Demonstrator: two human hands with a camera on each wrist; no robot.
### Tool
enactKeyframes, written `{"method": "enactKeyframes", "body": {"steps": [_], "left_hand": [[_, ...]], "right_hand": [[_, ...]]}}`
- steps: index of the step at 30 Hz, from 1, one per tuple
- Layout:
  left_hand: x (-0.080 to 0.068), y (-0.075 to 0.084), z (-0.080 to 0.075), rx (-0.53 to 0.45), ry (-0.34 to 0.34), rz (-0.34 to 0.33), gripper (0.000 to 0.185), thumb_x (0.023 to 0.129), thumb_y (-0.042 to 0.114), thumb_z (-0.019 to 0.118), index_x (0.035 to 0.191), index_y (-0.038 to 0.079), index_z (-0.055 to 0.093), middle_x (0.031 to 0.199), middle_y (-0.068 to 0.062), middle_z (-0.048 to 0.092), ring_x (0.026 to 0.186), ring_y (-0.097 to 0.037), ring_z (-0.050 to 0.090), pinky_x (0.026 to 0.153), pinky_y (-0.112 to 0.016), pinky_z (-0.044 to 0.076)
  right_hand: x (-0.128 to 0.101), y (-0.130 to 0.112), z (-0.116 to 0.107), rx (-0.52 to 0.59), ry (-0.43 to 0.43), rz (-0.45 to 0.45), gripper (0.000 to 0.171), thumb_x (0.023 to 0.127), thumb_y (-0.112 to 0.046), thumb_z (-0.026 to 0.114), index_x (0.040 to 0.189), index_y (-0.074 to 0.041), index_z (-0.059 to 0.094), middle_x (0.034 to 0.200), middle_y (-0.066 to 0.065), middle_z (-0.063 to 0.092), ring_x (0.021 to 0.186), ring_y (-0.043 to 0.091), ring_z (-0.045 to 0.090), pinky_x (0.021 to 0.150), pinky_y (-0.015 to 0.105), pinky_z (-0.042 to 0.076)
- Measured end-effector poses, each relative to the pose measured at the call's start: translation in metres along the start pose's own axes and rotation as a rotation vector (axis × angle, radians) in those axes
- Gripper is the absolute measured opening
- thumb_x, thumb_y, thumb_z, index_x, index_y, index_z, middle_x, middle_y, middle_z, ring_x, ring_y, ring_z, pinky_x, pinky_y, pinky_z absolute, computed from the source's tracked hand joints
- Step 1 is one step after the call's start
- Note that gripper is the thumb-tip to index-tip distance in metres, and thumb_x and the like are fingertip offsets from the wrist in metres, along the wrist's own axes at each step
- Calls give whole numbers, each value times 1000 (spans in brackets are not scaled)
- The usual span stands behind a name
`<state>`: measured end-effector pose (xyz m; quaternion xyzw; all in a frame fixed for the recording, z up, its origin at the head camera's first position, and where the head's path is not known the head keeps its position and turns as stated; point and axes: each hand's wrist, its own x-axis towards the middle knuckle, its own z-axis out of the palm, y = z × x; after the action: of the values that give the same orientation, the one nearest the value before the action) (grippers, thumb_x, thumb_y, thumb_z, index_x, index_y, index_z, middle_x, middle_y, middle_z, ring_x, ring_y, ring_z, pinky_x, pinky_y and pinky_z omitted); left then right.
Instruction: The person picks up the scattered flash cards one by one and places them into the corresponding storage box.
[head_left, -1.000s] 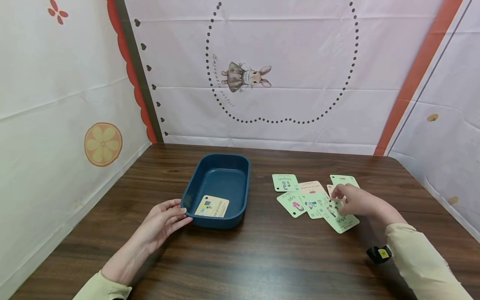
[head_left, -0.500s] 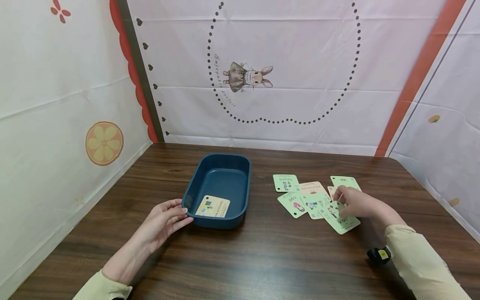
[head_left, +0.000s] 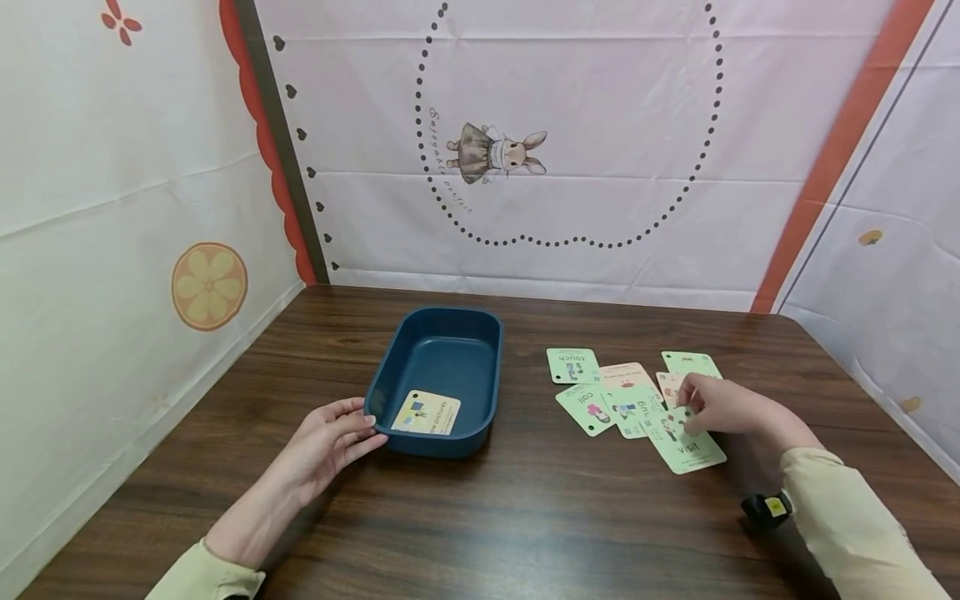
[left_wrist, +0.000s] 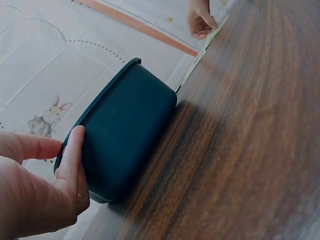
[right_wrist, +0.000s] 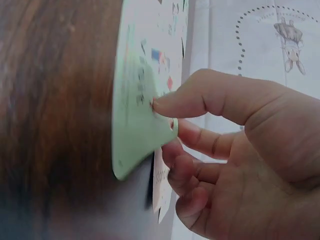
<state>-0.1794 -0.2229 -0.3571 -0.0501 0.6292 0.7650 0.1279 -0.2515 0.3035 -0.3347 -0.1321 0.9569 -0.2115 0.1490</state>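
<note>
In the head view my left hand (head_left: 330,442) pinches the near left corner of a dark blue plastic bin (head_left: 442,447), thumb at the rim. The left wrist view shows thumb and fingers on the rim of the same bin (left_wrist: 125,120). Inside it lies a cream flash card (head_left: 427,414). At the right, my right hand (head_left: 723,406) pinches a green flash card (head_left: 690,454) marked "visit". Up close in the right wrist view, that card (right_wrist: 140,135) bends upward at its edge between thumb and forefinger.
Several more cards lie overlapping on the brown wooden table (head_left: 510,525): a "touch" card (head_left: 572,367), a "call" card (head_left: 587,410) and a pink card (head_left: 626,375). Another green card (head_left: 690,363) lies beyond my right hand. A printed cloth (head_left: 600,150) hangs behind the table.
My right hand has shifted slightly right, and the "visit" card has slid a little right and nearer with it. My left hand and the bin look unchanged.
</note>
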Motion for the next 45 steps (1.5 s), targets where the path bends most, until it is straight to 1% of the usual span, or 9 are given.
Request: {"method": "enactKeyframes", "body": {"steps": [4, 10, 14, 18, 24, 28, 34, 39, 45], "left_hand": [[1, -1, 1, 1, -3, -1, 50, 98, 6, 54, 140, -4, 28, 112, -7, 57, 94, -10, 63, 94, -26, 59], [2, 0, 1, 5, 5, -5, 50, 98, 6, 54, 140, -4, 28, 112, -7, 57, 94, -10, 63, 94, -26, 59], [2, 1, 0, 9, 8, -9, 50, 99, 7, 54, 140, -3, 27, 113, -7, 56, 95, -10, 63, 94, -27, 59], [1, 1, -1, 4, 16, -18, 51, 99, 7, 54, 140, -2, 27, 112, -6, 56, 95, -10, 62, 94, -27, 59], [2, 2, -1, 2, 14, -25, 51, 99, 7, 55, 141, -2, 27, 113, -5, 55, 96, -10, 62, 95, -27, 58], [2, 1, -1, 2, 5, -23, 50, 99, 7, 54, 140, -2, 28, 113, -5, 55, 96, -10, 62, 95, -27, 58], [2, 2, -1, 1, -2, -25, 51, 98, 8, 55, 140, -2, 27, 114, -5, 55, 97, -10, 62, 95, -27, 58], [3, 2, -1, 0, 3, -30, 53, 98, 8, 55, 141, -2, 26, 114, -6, 55, 97, -11, 62, 95, -27, 58], [3, 1, -1, -5, 10, -39, 55, 99, 8, 55, 143, -2, 24, 117, -7, 54, 98, -11, 61, 96, -28, 58]], "right_hand": [[-2, 7, -4, 22, -27, -11, 31, 76, -11, 76, 97, -2, 54, 83, 4, 50, 76, 17, 47, 64, 26, 38], [-5, 15, -9, 61, -45, -59, 25, 78, -12, 75, 94, -3, 58, 80, 2, 53, 72, 12, 46, 60, 22, 37], [-8, 19, -14, 97, -72, -69, 19, 80, -10, 71, 94, -3, 59, 81, 1, 55, 71, 11, 47, 61, 21, 39], [-9, 24, -19, 130, -105, -73, 15, 85, -10, 67, 94, -2, 58, 82, 1, 55, 71, 9, 49, 60, 21, 41], [-10, 29, -23, 181, -151, -67, 14, 90, -13, 64, 93, -1, 57, 81, 1, 55, 68, 8, 49, 58, 22, 43], [-12, 30, -23, 207, -165, -61, 16, 93, -15, 63, 93, 0, 56, 80, 2, 58, 68, 10, 51, 58, 23, 44], [-13, 28, -24, 224, -184, -57, 18, 95, -16, 62, 92, 0, 56, 81, 5, 62, 67, 11, 53, 57, 22, 44], [-14, 25, -25, 243, -202, -91, 18, 95, -15, 61, 92, 1, 56, 79, 6, 62, 61, 9, 49, 52, 22, 40], [-13, 24, -25, 287, -192, -105, 16, 96, -13, 58, 95, 3, 55, 80, 7, 61, 60, 8, 47, 51, 22, 39]]}}
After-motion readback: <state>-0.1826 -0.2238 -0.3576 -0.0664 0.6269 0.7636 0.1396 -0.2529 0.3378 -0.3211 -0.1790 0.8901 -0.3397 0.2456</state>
